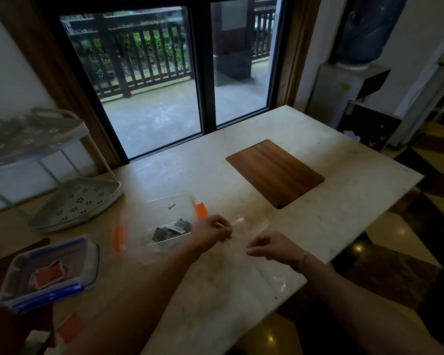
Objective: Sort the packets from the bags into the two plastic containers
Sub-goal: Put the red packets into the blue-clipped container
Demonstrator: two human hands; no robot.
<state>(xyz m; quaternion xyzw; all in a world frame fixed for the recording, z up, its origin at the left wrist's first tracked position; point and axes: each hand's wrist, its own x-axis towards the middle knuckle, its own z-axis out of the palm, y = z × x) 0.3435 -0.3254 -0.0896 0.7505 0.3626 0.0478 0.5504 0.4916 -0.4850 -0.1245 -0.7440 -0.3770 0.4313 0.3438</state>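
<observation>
Nearest: blue-clipped container [49, 274] w/ red packets, left edge of worktop [344, 201]. Beyond it, orange-clipped container [164, 221] w/ dark packets, lid off for loading. Left hand [210, 231] pinched clear bag [244, 226] at its red zip strip; right hand [269, 248] curled at bag's other side, prob. gripping to pull it open — blur, grip unclear.

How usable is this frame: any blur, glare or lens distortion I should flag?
Head view: backlit by the window, so the table is dim; wide-angle bending shows at the frame edges; motion blur softens the left hand, the clear bag, the orange-clipped container and the white rack; lamp glare spots the floor; the right hand is fairly sharp.
</observation>
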